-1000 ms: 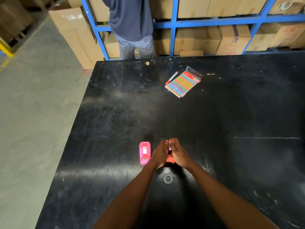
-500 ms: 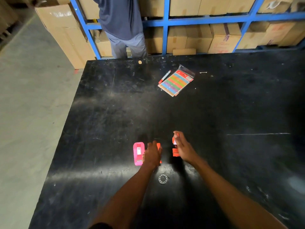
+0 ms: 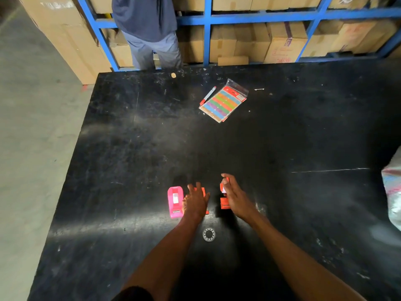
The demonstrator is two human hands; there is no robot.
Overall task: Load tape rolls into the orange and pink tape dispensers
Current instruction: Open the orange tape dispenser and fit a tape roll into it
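Note:
The orange tape dispenser is apart in two pieces on the black table [image 3: 134, 148]. My left hand [image 3: 196, 203] lies over the left orange piece [image 3: 202, 191] and holds it down. My right hand [image 3: 235, 197] grips the right orange piece [image 3: 224, 204], which stands on edge beside my palm. The pink tape dispenser [image 3: 175, 202] lies flat just left of my left hand, touching it or nearly so. A small clear tape roll [image 3: 209, 234] lies on the table between my forearms, closer to me than both hands.
A red-capped marker [image 3: 208, 95] and a packet of coloured label strips [image 3: 223, 103] lie at the far side. A person [image 3: 147, 29] stands at the table's far edge before blue shelving [image 3: 207, 38] with cardboard boxes. A pale bag [image 3: 391, 192] shows at the right edge.
One second ago both hands were together on the whole orange dispenser. They have since moved apart, each with one orange piece, and the gap between them has widened a little.

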